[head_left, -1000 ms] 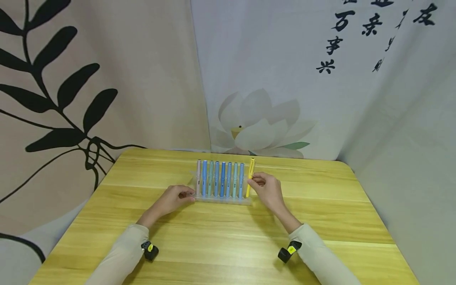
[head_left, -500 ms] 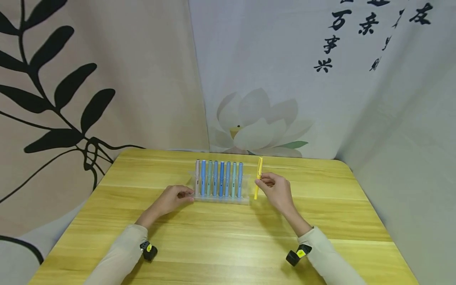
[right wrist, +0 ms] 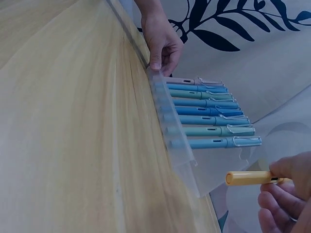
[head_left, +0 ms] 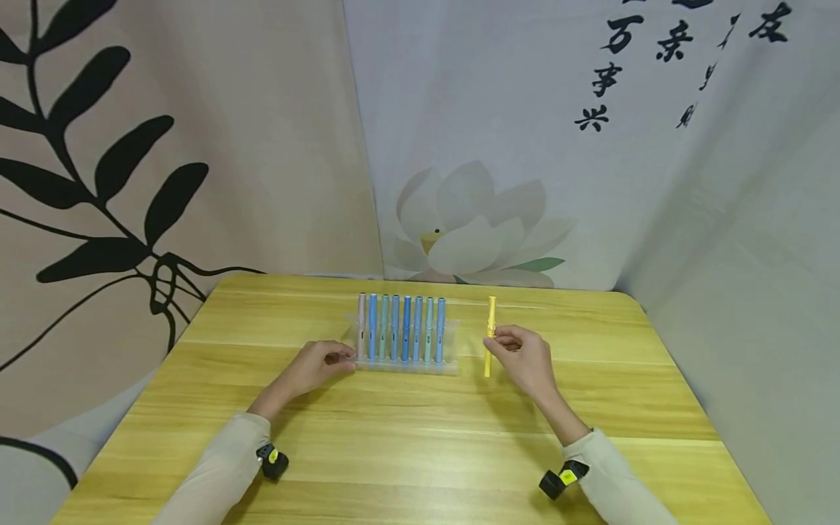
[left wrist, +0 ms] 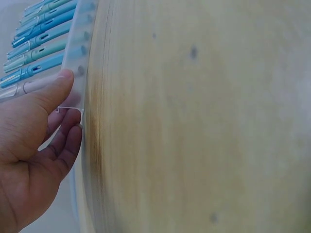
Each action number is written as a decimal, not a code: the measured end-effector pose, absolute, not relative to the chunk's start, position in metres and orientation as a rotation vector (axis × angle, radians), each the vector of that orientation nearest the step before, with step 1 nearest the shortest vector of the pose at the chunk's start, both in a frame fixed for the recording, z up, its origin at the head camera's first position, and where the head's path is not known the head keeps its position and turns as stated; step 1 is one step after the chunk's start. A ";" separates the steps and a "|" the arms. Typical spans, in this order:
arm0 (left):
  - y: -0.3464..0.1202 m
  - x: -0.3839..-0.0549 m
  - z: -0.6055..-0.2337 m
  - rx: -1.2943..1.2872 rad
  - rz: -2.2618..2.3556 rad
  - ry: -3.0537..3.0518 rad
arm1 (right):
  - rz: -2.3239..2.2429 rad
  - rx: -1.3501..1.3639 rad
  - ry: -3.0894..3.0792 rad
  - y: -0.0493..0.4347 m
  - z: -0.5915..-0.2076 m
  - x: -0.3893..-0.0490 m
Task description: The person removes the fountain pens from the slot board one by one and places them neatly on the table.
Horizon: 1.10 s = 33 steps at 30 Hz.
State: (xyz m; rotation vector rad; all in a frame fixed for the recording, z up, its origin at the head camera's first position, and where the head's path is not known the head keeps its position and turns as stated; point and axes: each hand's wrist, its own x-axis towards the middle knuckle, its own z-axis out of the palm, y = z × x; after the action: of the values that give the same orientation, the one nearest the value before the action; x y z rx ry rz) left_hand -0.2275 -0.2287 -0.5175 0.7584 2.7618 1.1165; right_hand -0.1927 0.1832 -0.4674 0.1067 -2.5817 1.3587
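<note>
A clear pen stand [head_left: 453, 369] holds a row of capped pens [head_left: 407, 328] in blue, green and one pale pink, side by side. At its left end my left hand [head_left: 324, 362] pinches the stand's corner; the left wrist view shows the thumb [left wrist: 60, 87] over the front lip and fingers curled beneath. To the right of the stand, my right hand [head_left: 526, 361] pinches a yellow pen [head_left: 491, 321] near its middle, upright and apart from the stand. In the right wrist view the yellow pen [right wrist: 248, 178] points its end toward the stand's bare right section [right wrist: 214, 170].
The wooden table [head_left: 407, 452] extends around the stand, its far edge close behind. Behind it hang curtains [head_left: 295, 146] with printed leaves, a lotus and black characters. A small black camera [head_left: 272, 463] is strapped to each wrist.
My right hand has drawn the yellow pen out of the stand's right end and moved it right and slightly nearer. The left hand keeps its grip on the stand.
</note>
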 end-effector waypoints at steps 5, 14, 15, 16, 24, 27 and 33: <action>-0.229 -0.228 -0.518 0.758 1.119 2.758 | 1.358 0.065 -2.602 0.189 -0.470 -0.191; -0.229 -0.228 -0.518 0.755 1.112 2.764 | 1.335 0.000 -2.652 0.201 -0.481 -0.189; -0.229 -0.228 -0.518 0.754 1.109 2.765 | 1.329 -0.008 -2.659 0.202 -0.482 -0.189; -0.229 -0.228 -0.518 0.754 1.105 2.767 | 1.325 -0.014 -2.665 0.203 -0.483 -0.189; -0.229 -0.228 -0.517 0.762 1.089 2.778 | 1.261 -0.071 -2.722 0.210 -0.490 -0.189; -0.229 -0.228 -0.517 0.764 1.091 2.778 | 1.232 -0.089 -2.744 0.213 -0.493 -0.188; -0.229 -0.227 -0.518 0.759 1.096 2.774 | 1.207 -0.096 -2.780 0.218 -0.497 -0.187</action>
State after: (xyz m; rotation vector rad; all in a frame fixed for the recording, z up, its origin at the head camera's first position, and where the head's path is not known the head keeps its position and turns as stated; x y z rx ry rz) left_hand -0.2275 -0.2285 -0.5179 0.7591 2.7737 1.0955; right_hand -0.1874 0.2182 -0.4968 -0.0963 -2.7804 1.2072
